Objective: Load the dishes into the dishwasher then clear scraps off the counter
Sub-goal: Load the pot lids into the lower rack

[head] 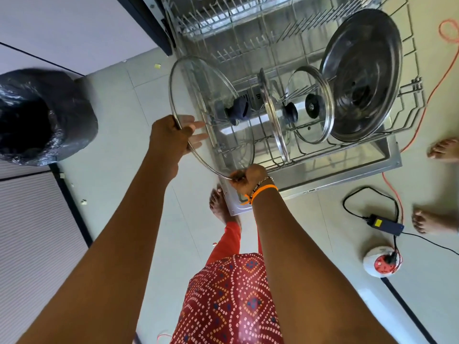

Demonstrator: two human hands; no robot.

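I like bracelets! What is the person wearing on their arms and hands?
Both arms are bare, with no sleeves in sight. The right wrist has an orange band and a thin beaded bracelet beside it. The left hand and wrist show no jewellery.

No readable text anywhere — labels too blurred.

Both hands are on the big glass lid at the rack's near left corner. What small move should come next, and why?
Probably lower the glass lid on edge into the free tines at the lower rack's left end. Left hand and right hand grip its rim, and three lids already stand upright to its right.
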